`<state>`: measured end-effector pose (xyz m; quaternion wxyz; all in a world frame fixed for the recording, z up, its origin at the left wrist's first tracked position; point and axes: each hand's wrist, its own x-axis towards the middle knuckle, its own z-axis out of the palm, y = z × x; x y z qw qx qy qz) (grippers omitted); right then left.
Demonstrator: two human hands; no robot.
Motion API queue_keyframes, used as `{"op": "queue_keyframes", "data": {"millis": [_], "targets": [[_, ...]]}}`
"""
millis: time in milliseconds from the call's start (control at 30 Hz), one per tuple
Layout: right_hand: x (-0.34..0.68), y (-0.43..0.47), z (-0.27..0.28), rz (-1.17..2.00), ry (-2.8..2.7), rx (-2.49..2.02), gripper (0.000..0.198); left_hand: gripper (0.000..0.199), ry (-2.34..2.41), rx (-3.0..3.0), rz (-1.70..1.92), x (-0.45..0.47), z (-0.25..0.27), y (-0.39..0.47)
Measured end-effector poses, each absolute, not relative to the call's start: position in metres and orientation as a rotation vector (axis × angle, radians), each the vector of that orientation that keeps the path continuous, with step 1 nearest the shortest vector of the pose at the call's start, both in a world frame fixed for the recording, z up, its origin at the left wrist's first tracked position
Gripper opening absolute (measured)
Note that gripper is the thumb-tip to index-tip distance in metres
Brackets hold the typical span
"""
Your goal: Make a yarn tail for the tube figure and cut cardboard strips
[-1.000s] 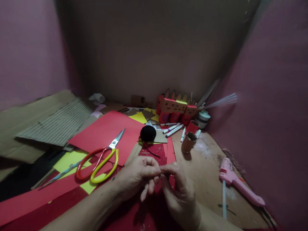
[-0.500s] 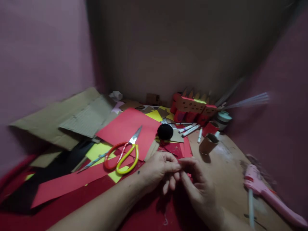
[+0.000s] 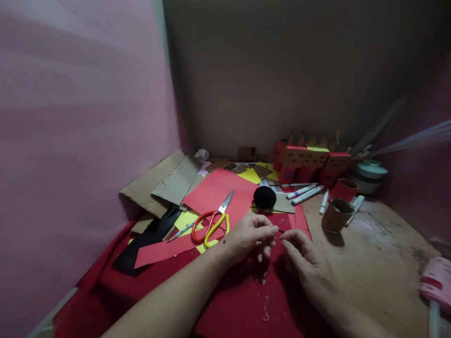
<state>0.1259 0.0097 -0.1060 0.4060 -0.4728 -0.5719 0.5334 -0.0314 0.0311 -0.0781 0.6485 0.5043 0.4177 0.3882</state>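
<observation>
My left hand (image 3: 255,237) is over the red cloth with thumb and forefinger pinched together. Whatever lies in that pinch is too small to make out. A short gap away, my right hand (image 3: 305,258) has its thumb and forefinger tips nearly together, and what they hold cannot be made out either. Just beyond the hands sits a round black ball (image 3: 265,197), with a thin dark strand near my left fingertips. To the left of my left hand, scissors (image 3: 213,224) with red and yellow handles lie on red paper (image 3: 223,188).
Cardboard pieces (image 3: 151,185) and a red paper strip (image 3: 158,251) lie left. At right are a cardboard tube (image 3: 336,216), white markers (image 3: 308,194), a lidded jar (image 3: 369,176) and a pink glue gun (image 3: 437,281). Red cardboard figures (image 3: 306,162) stand behind.
My hands were touching at the fingertips and have moved slightly apart. The camera view has turned left, so the things on the table appear shifted to the right.
</observation>
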Motion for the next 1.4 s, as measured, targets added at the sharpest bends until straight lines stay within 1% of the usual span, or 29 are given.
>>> {"op": "queue_keyframes", "data": {"millis": [133, 233, 333, 433, 533, 633, 700, 767, 867, 1000, 1167, 1267, 1300, 1400], "targets": [[0.125, 0.007, -0.103, 1.323, -1.479, -1.156, 0.022, 0.025, 1.140, 1.301, 0.954, -0.037, -0.068, 0.030], [0.123, 0.007, -0.101, 1.261, -1.520, -1.127, 0.020, 0.022, 1.357, 1.425, 1.083, -0.050, -0.059, 0.036], [0.123, 0.008, -0.102, 1.234, -1.562, -1.070, 0.017, 0.018, 1.683, 1.543, 1.213, -0.076, -0.054, 0.049], [0.125, 0.008, -0.102, 1.222, -1.573, -1.063, 0.017, 0.015, 2.050, 1.682, 1.180, -0.114, -0.048, 0.060], [0.127, 0.006, -0.102, 1.206, -1.587, -1.085, 0.017, 0.025, 2.449, 1.744, 1.108, -0.160, -0.037, 0.058], [0.126, 0.006, -0.102, 1.219, -1.607, -1.065, 0.019, 0.041, 2.885, 1.647, 1.044, -0.203, -0.020, 0.045], [0.125, 0.007, -0.103, 1.233, -1.611, -1.039, 0.021, 0.045, 3.096, 1.560, 0.978, -0.224, -0.013, 0.035], [0.124, 0.007, -0.103, 1.225, -1.614, -1.031, 0.023, 0.045, 3.202, 1.535, 0.891, -0.236, -0.010, 0.026], [0.124, 0.006, -0.101, 1.194, -1.649, -1.049, 0.025, 0.045, 3.253, 1.538, 0.802, -0.238, -0.014, 0.020], [0.125, 0.004, -0.096, 1.200, -1.679, -1.061, 0.025, 0.048, 3.221, 1.515, 0.798, -0.228, -0.025, 0.019], [0.124, 0.003, -0.095, 1.193, -1.683, -1.056, 0.023, 0.054, 3.029, 1.357, 0.852, -0.226, -0.040, 0.028], [0.124, 0.004, -0.096, 1.187, -1.693, -1.046, 0.023, 0.056, 2.866, 1.286, 0.960, -0.232, -0.049, 0.038], [0.124, 0.004, -0.096, 1.181, -1.696, -1.044, 0.022, 0.055, 2.807, 1.259, 1.016, -0.233, -0.052, 0.041], [0.125, 0.004, -0.096, 1.161, -1.701, -1.038, 0.021, 0.041, 2.617, 1.152, 1.217, -0.235, -0.063, 0.051]]}}
